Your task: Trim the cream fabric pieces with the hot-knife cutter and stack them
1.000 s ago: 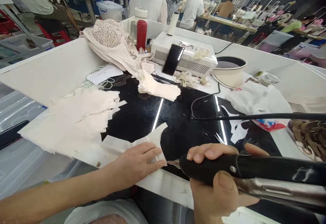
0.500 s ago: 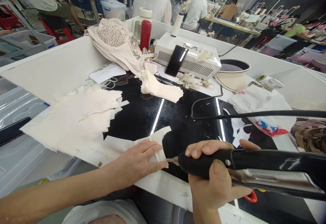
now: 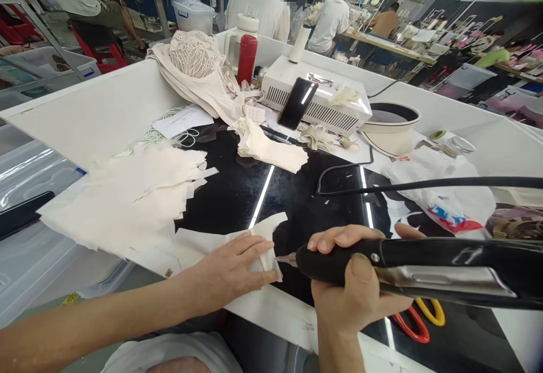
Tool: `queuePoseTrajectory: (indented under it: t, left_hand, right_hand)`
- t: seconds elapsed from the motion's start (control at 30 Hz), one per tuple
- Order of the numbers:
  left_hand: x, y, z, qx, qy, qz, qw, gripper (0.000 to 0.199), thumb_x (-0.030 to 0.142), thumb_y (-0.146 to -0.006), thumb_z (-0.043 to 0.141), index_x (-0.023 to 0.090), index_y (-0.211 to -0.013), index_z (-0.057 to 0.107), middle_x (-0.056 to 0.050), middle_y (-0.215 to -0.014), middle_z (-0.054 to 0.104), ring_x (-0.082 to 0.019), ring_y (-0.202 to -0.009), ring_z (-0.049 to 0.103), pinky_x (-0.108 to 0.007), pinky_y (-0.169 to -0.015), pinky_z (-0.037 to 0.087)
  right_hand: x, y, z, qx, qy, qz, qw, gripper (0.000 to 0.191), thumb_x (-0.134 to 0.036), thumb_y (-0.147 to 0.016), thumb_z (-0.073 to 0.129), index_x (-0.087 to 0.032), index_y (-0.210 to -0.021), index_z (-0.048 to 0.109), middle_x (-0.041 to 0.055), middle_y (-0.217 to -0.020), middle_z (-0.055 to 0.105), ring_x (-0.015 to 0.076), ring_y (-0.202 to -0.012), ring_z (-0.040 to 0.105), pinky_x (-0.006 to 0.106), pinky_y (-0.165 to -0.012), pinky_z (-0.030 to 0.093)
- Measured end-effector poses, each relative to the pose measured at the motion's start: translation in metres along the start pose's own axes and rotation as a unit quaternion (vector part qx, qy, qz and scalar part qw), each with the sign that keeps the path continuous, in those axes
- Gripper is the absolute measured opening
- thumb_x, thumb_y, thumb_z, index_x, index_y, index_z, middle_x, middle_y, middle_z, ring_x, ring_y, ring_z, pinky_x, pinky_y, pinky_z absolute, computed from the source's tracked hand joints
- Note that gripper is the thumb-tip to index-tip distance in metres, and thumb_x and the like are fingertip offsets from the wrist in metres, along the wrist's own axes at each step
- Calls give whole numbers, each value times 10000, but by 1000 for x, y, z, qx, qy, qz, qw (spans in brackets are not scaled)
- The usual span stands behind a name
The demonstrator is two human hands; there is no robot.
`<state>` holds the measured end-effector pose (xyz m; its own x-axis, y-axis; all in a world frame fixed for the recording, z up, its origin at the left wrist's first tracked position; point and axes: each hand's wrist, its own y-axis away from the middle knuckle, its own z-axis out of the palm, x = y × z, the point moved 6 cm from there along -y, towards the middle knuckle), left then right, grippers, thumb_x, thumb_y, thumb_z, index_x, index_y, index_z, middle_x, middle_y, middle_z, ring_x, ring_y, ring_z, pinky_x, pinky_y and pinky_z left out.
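Currently, in the head view, the left hand [image 3: 229,265] is lying palm down at the near left edge of the black sheet [image 3: 297,209], its forearm slanting in from the lower left. Its fingers are stretching forward, pressing a cream fabric piece [image 3: 271,228] down rather than wrapping around it. The right hand [image 3: 345,308] is holding a black tool [image 3: 445,254] above the near right part of the black sheet, its fingers curling firmly over the far side and its thumb resting on the near side.

The black tool is running sideways, nearly level, its thin metal tip [image 3: 286,259] pointing left at the end of the cream fabric piece; whether they are touching, I cannot tell. The cream fabric piece is extending sideways across the black sheet's near left edge.

Beyond the black sheet, a red bottle [image 3: 247,59] is standing upright, hiding its contents. Right of the black sheet, a white plastic bag [image 3: 445,192] is lying crumpled, its contents unclear. Left of the black sheet, below the white surface [image 3: 289,320], clear plastic bins [image 3: 42,271] are sitting.
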<state>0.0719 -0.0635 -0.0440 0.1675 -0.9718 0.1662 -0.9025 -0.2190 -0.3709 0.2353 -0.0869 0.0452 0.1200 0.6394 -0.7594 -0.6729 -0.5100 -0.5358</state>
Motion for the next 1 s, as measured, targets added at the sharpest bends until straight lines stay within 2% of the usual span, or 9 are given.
queuePoseTrajectory:
  t: [0.17,0.27,0.4,0.5,0.63,0.73,0.83,1.0]
  left_hand:
    - [18,6,1,-20,-24,-13,999,565,307,-990,733,199,-1505,527,-240,-1511,536,-354,-1412,541,-531,-1158,499]
    - [19,5,-6,-6,-29,-12,999,498,365,-1025,694,147,-1454,567,-190,-1481,589,-299,-1390,566,-460,-1181,489]
    - [2,-5,-18,29,-24,28,999,248,266,-1071,611,92,-1237,672,-125,-1299,712,-232,-1292,640,-399,-1209,473]
    - [-14,-14,-22,38,-8,75,996,167,200,-1068,596,97,-1152,699,-114,-1247,740,-202,-1255,664,-382,-1223,472]
    - [-28,-25,-18,14,20,137,990,228,205,-1104,520,113,-1136,726,-111,-1310,732,-186,-1299,642,-345,-1238,457]
    - [-35,-30,-11,-32,35,171,984,282,150,-1111,442,100,-1131,719,-120,-1269,734,-189,-1268,650,-325,-1213,470]
    - [-42,-31,-9,-67,44,169,982,276,84,-1082,430,96,-1165,693,-125,-1250,720,-194,-1257,640,-306,-1161,500]
    - [-48,-27,-15,-74,56,144,985,278,71,-1077,421,125,-1191,669,-112,-1254,693,-190,-1222,636,-281,-1065,538]
  right_hand:
    - [-5,4,-4,-7,13,8,1000,459,-202,-828,748,-254,-1230,532,-70,-795,652,142,-577,608,313,-517,569]
    - [-10,7,-8,-7,14,1,1000,479,-238,-816,780,-248,-1224,529,-69,-790,665,152,-567,591,321,-494,561]
    - [-10,9,-8,-4,8,7,1000,490,-272,-817,805,-256,-1219,525,-75,-790,672,155,-564,588,322,-493,567]
    - [-9,9,-7,4,2,3,1000,489,-258,-812,810,-246,-1218,538,-72,-790,677,152,-561,595,315,-487,565]
    - [-8,8,-7,-2,-7,1,1000,483,-239,-817,814,-242,-1224,552,-63,-798,680,152,-571,614,320,-492,571]
    - [-10,10,-8,-13,-5,-6,1000,476,-228,-834,802,-238,-1239,550,-53,-810,673,152,-587,625,325,-502,575]
    - [-11,11,-8,-26,4,-6,1000,470,-228,-857,782,-246,-1258,537,-50,-824,666,153,-607,628,330,-518,581]
    - [-10,10,-8,-37,10,-8,999,467,-243,-868,778,-248,-1262,527,-52,-824,652,143,-599,611,323,-529,583]
